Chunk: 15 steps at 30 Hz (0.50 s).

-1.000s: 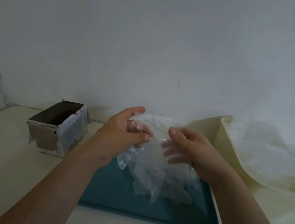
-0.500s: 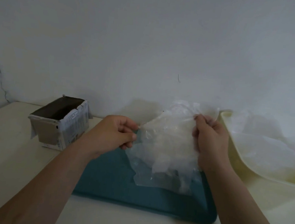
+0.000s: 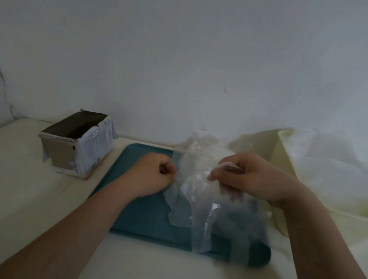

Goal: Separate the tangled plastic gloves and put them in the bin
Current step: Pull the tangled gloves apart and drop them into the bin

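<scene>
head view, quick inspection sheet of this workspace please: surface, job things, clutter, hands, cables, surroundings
surface: pale table with a teal tray lying on it
job's things: tangled plastic gloves held above the tray, tails hanging down to it; cream bin at right with clear plastic inside
clutter: open carton left of the tray
grippers: left hand and right hand each pinch the gloves
cables: nothing seen
surroundings: plain wall, with a crack at left

Dim, soft, slightly blurred picture; faint shadows.
</scene>
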Motion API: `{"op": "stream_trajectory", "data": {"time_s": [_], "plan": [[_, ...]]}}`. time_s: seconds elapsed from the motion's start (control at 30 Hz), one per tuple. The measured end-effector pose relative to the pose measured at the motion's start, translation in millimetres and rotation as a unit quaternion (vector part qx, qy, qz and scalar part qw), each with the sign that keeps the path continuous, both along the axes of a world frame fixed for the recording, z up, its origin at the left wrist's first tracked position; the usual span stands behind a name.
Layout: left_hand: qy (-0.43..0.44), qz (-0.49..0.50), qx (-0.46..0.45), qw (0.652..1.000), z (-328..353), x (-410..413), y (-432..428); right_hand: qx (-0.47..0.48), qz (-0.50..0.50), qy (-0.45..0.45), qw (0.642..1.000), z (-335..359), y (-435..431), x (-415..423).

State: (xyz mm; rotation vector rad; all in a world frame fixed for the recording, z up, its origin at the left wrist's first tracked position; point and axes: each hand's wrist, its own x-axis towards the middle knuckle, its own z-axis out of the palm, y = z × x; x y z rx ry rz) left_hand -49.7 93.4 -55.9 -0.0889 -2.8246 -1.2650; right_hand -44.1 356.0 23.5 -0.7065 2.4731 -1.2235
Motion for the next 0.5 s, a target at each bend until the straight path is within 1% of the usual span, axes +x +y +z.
{"op": "stream_trajectory", "data": {"time_s": [0.17, 0.27, 0.33, 0.4, 0.47, 0.5], "plan": [[0.082, 0.069, 0.103, 0.989, 29, 8, -4, 0.099, -0.012, 0.071, 0.993, -6, -9, -5], [0.102, 0.080, 0.170, 0.977, 48, 12, -5, 0.082, -0.040, 0.127, 0.988, -7, -11, -8], [0.103, 0.067, 0.196, 0.973, 57, 15, -9, 0.058, -0.064, 0.169, 0.982, -4, -13, -6], [0.100, 0.032, 0.214, 0.971, 61, 17, -11, 0.032, -0.077, 0.229, 0.970, 0, -13, -2], [0.091, -0.015, 0.204, 0.975, 64, 21, -11, 0.022, -0.046, 0.289, 0.956, 5, -14, 3], [0.084, -0.044, 0.183, 0.978, 65, 22, -10, 0.020, -0.019, 0.301, 0.953, 6, -17, 6]]}}
